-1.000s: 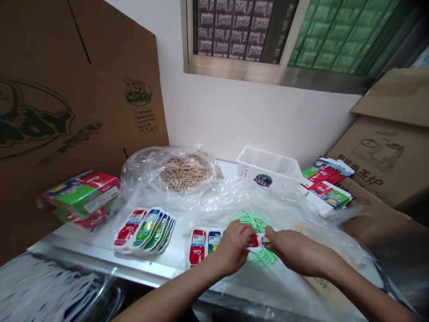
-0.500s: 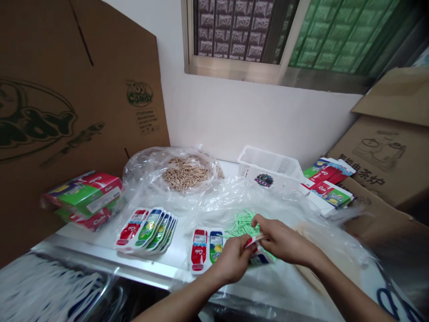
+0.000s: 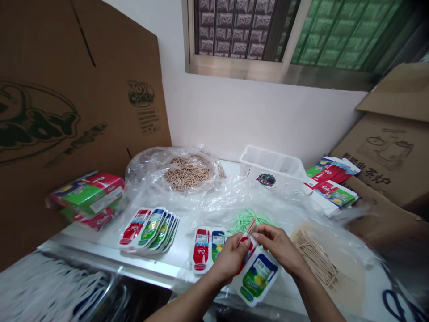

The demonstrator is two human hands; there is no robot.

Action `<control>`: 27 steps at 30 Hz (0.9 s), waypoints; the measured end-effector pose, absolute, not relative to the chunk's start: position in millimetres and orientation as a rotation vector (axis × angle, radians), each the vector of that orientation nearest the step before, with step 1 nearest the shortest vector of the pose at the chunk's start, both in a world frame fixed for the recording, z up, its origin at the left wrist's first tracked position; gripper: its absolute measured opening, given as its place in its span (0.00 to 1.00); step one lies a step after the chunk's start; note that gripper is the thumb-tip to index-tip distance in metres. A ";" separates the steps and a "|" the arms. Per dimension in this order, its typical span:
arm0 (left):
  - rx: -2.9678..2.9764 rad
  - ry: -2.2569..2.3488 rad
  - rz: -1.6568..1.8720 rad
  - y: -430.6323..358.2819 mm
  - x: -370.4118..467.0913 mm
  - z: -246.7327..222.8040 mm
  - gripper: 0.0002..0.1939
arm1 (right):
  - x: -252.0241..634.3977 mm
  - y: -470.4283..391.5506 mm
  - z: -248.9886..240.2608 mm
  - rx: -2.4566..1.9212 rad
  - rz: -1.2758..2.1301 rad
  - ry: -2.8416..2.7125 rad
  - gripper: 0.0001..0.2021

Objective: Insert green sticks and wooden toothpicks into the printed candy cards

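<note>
My left hand (image 3: 230, 258) grips the top of a flat strip of bottle-shaped packets (image 3: 256, 276), red and green ones, which hangs down toward me. My right hand (image 3: 279, 247) pinches a small bunch of brown sticks (image 3: 251, 225) at the strip's upper edge, against the left fingers. Just behind both hands lies a pile of green sticks (image 3: 250, 219) on clear plastic. More brown sticks (image 3: 315, 257) lie to the right of my right hand.
A fanned row of packets (image 3: 150, 227) and two flat packets (image 3: 208, 248) lie on the white table (image 3: 100, 250). A bag of brown sticks (image 3: 186, 172), a white basket (image 3: 273, 172), wrapped packs (image 3: 87, 197), printed packets (image 3: 330, 181) and cardboard boxes (image 3: 382, 156) surround the work area.
Both hands drew back toward me and lifted a packet strip off the green stick pile. The right hand now holds brown sticks upright at the strip's top.
</note>
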State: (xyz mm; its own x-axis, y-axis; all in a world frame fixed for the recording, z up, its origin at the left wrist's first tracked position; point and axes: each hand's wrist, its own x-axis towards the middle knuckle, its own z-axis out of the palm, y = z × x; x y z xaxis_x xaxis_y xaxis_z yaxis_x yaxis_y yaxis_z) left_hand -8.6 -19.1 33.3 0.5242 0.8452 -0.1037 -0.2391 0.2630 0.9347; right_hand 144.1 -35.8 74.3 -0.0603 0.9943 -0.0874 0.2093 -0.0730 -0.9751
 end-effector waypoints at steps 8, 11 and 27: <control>1.031 0.723 0.771 -15.0 -11.7 29.5 0.18 | 139.3 -33.6 69.2 -1.596 0.969 -1.466 0.06; 0.886 0.702 0.809 -19.3 -8.3 27.8 0.19 | 138.0 -35.7 67.5 -1.579 0.938 -1.434 0.03; 0.857 0.734 0.790 -24.0 -8.0 28.1 0.17 | 132.3 -34.8 71.0 -1.615 0.919 -1.446 0.07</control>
